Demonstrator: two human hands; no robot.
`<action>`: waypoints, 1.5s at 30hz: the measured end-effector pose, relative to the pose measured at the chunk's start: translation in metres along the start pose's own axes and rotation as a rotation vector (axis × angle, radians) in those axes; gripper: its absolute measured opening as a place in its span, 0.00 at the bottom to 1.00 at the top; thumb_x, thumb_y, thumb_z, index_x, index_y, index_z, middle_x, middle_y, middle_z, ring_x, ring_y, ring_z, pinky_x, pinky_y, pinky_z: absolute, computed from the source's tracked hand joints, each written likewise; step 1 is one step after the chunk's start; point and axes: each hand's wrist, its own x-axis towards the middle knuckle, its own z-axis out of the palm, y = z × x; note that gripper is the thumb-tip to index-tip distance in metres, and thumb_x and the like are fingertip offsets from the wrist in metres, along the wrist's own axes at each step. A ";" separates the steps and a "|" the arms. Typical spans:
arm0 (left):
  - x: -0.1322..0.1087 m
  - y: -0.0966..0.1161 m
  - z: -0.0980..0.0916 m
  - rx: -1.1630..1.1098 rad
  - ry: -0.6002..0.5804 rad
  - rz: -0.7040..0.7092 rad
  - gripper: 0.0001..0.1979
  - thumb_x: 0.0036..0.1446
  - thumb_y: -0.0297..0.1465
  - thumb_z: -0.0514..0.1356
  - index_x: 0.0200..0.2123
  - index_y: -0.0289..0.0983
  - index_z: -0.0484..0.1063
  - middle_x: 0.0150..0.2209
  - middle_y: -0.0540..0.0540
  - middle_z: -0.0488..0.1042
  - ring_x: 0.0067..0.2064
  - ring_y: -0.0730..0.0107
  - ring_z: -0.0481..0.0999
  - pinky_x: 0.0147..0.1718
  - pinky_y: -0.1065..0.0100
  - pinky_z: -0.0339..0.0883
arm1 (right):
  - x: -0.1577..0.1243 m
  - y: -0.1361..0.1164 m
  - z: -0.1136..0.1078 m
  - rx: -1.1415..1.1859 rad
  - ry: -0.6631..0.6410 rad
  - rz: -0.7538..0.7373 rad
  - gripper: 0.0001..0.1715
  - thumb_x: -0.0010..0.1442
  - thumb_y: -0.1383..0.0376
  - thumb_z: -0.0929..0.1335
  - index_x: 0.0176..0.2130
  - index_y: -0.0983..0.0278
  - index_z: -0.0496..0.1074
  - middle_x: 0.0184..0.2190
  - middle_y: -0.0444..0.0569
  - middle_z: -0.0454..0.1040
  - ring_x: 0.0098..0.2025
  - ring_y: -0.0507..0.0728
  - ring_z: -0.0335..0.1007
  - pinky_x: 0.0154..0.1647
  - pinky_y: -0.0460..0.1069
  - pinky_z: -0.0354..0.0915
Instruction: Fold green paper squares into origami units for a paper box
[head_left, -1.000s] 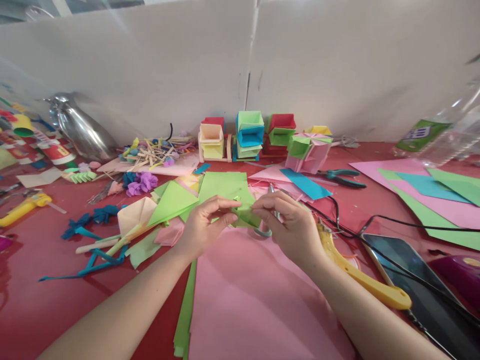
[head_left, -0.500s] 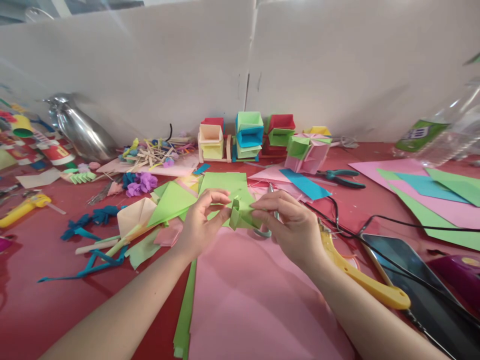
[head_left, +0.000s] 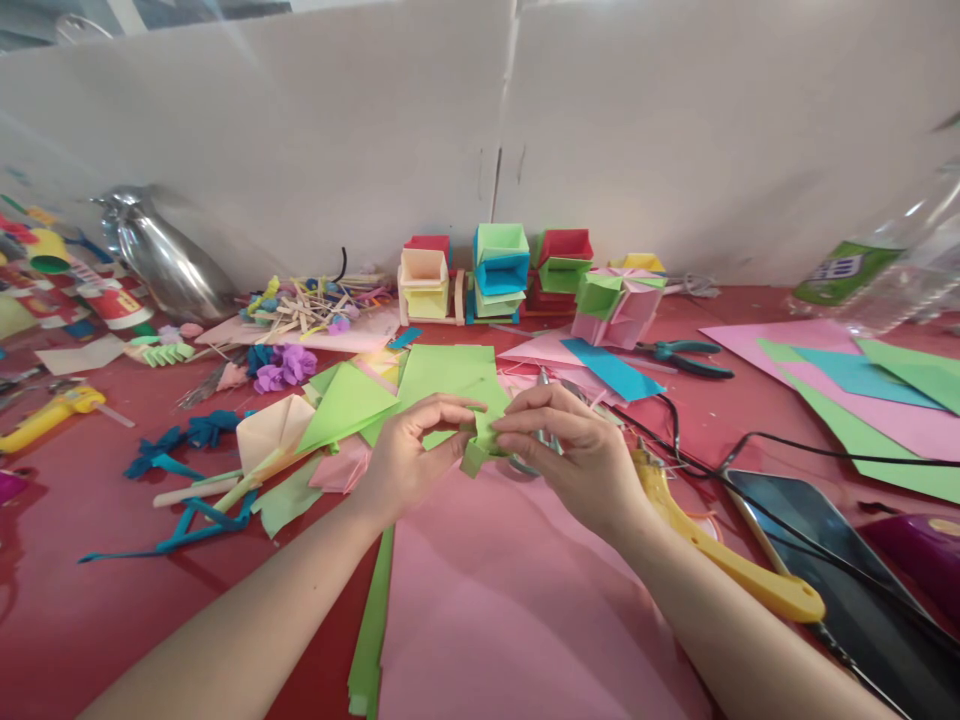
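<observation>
A small folded strip of green paper (head_left: 475,452) is held up between my two hands, above the far end of a large pink sheet (head_left: 517,590). My left hand (head_left: 412,445) pinches its left side between thumb and fingers. From the other side, my right hand (head_left: 574,450) closes thumb and fingertips on its right end. Behind the strip lies a flat green sheet (head_left: 450,375). Scissors (head_left: 546,440) rest partly hidden beside my right fingers.
Folded paper boxes (head_left: 501,272) stand along the wall. A yellow glue gun (head_left: 735,565), black cable and phone (head_left: 802,540) lie at right, with pliers (head_left: 686,355) behind. Paper scraps, blue twisted strips (head_left: 202,525) and a metal jug (head_left: 161,255) are at left.
My left hand has shifted right, nearer my right hand. The green strip's folded end has turned and now hangs slightly lower, with less of the strip showing between the hands.
</observation>
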 end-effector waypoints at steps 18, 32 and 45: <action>-0.003 0.003 0.006 0.120 0.092 0.007 0.07 0.56 0.24 0.55 0.32 0.38 0.72 0.36 0.48 0.74 0.38 0.71 0.74 0.37 0.70 0.69 | 0.001 0.002 0.000 0.103 -0.037 0.154 0.07 0.58 0.66 0.65 0.29 0.63 0.72 0.32 0.47 0.67 0.33 0.53 0.66 0.26 0.47 0.65; -0.008 0.007 0.011 0.045 0.080 -0.025 0.06 0.54 0.32 0.61 0.38 0.41 0.73 0.40 0.48 0.73 0.41 0.70 0.73 0.35 0.72 0.70 | 0.001 0.003 0.000 0.094 0.009 0.151 0.06 0.57 0.67 0.66 0.30 0.62 0.73 0.32 0.47 0.69 0.34 0.53 0.67 0.31 0.49 0.64; -0.007 0.007 0.008 0.239 0.010 0.136 0.13 0.59 0.26 0.55 0.45 0.44 0.72 0.41 0.47 0.72 0.44 0.69 0.72 0.41 0.68 0.68 | -0.001 0.003 0.002 0.178 0.014 0.251 0.03 0.54 0.66 0.69 0.32 0.62 0.71 0.29 0.44 0.70 0.28 0.51 0.65 0.25 0.47 0.63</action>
